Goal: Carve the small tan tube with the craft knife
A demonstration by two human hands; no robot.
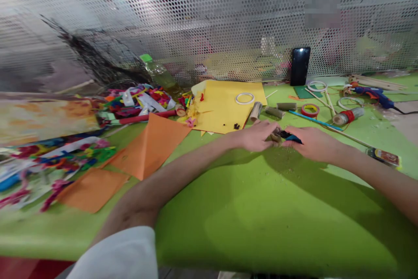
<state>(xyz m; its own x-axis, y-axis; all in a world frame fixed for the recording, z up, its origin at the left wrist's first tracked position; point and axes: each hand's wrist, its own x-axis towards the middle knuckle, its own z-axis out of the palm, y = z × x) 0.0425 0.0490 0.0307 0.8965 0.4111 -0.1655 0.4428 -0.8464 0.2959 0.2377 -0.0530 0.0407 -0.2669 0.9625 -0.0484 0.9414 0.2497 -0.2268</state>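
Observation:
My left hand (259, 136) is closed, its fingertips pinching a small brownish piece (275, 137) that they mostly cover. From the other side my right hand (311, 143) grips a plier-like tool with a dark metal head and blue-green handles (293, 138). The tool's tip meets the piece between my two hands. Small crumbs lie on the green tabletop (228, 209) below them. Just beyond my left hand are short, log-like brown cylinders, one a pale cylinder (256, 110) tilted beside a darker cylinder (274, 112).
Yellow paper (218, 107) carries a white ring (244, 98). Orange sheets (150, 144) and colourful scraps (140, 100) lie left. A phone (300, 65) leans on the perforated metal screen (228, 18). At right are a glue gun (375, 95), tape (310, 110) and a small labelled bottle (385, 157).

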